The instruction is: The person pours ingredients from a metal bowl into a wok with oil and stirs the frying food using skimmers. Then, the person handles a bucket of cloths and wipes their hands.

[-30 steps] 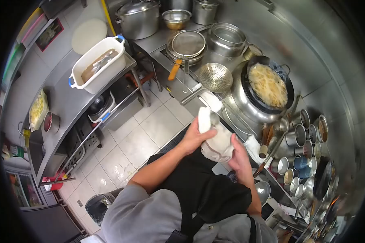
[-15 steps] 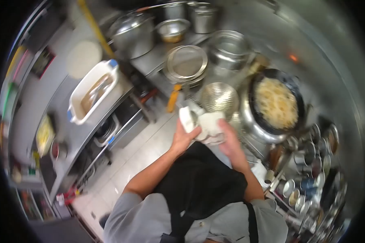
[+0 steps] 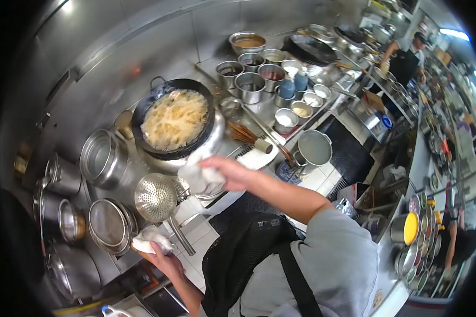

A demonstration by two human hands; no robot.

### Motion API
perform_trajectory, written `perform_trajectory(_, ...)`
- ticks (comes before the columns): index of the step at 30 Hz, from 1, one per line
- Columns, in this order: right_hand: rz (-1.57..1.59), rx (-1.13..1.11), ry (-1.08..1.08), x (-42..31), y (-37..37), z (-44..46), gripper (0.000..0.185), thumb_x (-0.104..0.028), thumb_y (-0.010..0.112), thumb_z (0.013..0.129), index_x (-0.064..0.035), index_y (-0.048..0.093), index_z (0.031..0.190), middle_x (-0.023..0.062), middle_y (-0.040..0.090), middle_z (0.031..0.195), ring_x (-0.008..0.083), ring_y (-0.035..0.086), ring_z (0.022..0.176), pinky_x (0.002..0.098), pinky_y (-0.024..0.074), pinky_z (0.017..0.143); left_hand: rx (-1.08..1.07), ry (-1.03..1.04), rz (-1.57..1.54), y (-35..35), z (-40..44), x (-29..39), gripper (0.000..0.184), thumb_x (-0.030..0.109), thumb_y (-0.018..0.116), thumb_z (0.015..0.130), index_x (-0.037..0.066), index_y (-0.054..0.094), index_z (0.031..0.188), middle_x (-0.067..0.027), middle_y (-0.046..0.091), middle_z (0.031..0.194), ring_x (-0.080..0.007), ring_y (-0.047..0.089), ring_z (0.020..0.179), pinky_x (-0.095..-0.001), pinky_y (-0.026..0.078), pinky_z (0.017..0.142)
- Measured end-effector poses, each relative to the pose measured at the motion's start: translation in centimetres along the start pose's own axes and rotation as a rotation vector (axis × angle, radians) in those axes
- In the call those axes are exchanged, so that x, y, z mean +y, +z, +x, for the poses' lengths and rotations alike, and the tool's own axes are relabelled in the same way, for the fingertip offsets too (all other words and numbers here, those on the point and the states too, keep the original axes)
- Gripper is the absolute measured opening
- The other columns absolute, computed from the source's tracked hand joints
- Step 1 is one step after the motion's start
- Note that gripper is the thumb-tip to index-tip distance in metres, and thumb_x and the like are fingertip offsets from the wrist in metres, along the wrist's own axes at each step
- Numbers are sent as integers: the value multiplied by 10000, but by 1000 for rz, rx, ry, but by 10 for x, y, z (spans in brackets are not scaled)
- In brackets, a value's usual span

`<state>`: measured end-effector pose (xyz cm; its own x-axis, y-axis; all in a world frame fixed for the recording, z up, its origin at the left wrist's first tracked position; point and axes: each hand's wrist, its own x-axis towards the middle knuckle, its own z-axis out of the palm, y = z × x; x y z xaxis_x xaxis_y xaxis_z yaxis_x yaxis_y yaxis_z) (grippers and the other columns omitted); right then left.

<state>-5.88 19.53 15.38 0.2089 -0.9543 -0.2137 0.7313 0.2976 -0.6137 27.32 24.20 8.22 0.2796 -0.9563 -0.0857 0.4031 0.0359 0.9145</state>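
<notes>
My left hand [image 3: 165, 260] is closed on a folded white cloth [image 3: 154, 240] at the lower left, close to the rim of a round mesh strainer [image 3: 107, 223]. A bit of orange shows under that cloth, and I cannot tell whether my fingers also hold it. Over the stove edge, my right hand [image 3: 228, 173] grips another white cloth [image 3: 200, 171], slightly blurred, just in front of the wok [image 3: 210, 108]. Pale food bubbles in oil [image 3: 175, 120] inside the wok. Between my hands lies a perforated metal ladle [image 3: 156, 196], its handle pointing toward me.
Metal pots [image 3: 104, 158] stand to the left. Behind and right of the wok are several sauce containers [image 3: 250, 87], a second wok [image 3: 311, 50] and a handled pot [image 3: 314, 148]. One co-worker [image 3: 407, 63] stands at the far right; another person's arm [image 3: 450, 248] reaches in at the right edge.
My view has swung to the right, toward the stove. My hands, earlier together on white cloth, are now apart, each with a cloth, the right one by the wok.
</notes>
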Motion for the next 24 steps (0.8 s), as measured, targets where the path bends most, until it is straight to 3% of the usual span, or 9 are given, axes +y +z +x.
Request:
perform_trajectory(3, -83, -104, -329, -57, 9, -62, 597, -339, 520, 934, -74, 411, 1457, 139, 518, 1417, 282, 562, 1245, 447, 495, 995, -145, -32, -17, 0, 10, 3, 500, 237, 551, 1018, 86, 352, 1451, -119, 545, 1319, -239, 598, 1103, -403, 514, 937)
perform_trajectory(5, 75, -94, -440, -66, -4, -88, 628, -397, 501, 911, -67, 435, 1441, 150, 489, 1451, 345, 505, 1297, 514, 371, 1108, -254, -51, -48, 3, 12, -1, 494, 233, 536, 1024, 97, 342, 1457, -131, 532, 1339, -264, 589, 1133, -421, 509, 949)
perform_trajectory(6, 73, -92, -446, -64, -10, -99, 628, -397, 501, 911, -67, 435, 1441, 150, 489, 1451, 345, 505, 1297, 514, 371, 1108, -310, -74, -103, 8, 9, -6, 473, 215, 520, 1030, 95, 346, 1452, -139, 531, 1347, -278, 594, 1136, -427, 511, 946)
perform_trajectory(8, 280, 10, -505, -54, -24, -113, 648, -416, 497, 895, -64, 445, 1437, 153, 460, 1480, 369, 443, 1346, 548, 263, 1162, -422, -100, -209, 27, -3, -9, 441, 196, 484, 1041, 93, 346, 1448, -152, 526, 1369, -320, 608, 1137, -454, 499, 964)
perform_trajectory(9, 284, 13, -504, -49, -32, -120, 648, -416, 497, 895, -64, 445, 1437, 153, 460, 1480, 369, 443, 1346, 548, 263, 1162, -483, -182, -203, 28, -6, -13, 440, 196, 471, 1045, 89, 337, 1450, -157, 505, 1390, -337, 588, 1171, -480, 471, 1003)
perform_trajectory(15, 405, 30, -440, -33, -69, -164, 694, -466, 512, 871, -54, 456, 1427, 162, 460, 1477, 381, 416, 1361, 538, 258, 1163, -701, -353, -291, 80, -52, -23, 488, 279, 459, 1047, 79, 319, 1470, -180, 516, 1380, -382, 598, 1151, -452, 508, 965)
perform_trajectory(17, 376, 85, -482, -33, -79, -185, 687, -483, 514, 865, -60, 483, 1406, 157, 503, 1441, 362, 451, 1334, 532, 293, 1142, -806, -478, -294, 106, -69, -29, 545, 339, 473, 1036, 54, 322, 1475, -204, 525, 1369, -393, 599, 1149, -446, 507, 963)
perform_trajectory(21, 454, 53, -524, -41, -120, -244, 651, -461, 496, 875, -65, 500, 1391, 132, 531, 1420, 346, 477, 1314, 507, 323, 1130, -968, -522, -268, 173, -112, -59, 585, 367, 483, 1029, 34, 324, 1483, -222, 524, 1369, -383, 589, 1171, -433, 504, 956)
perform_trajectory(24, 389, 147, -617, -48, -172, -299, 615, -439, 478, 894, -63, 496, 1380, 126, 585, 1341, 344, 573, 1205, 499, 431, 1040, -1063, -601, -289, 227, -143, -98, 550, 330, 512, 1021, 54, 352, 1469, -186, 523, 1379, -370, 593, 1174, -448, 522, 951)
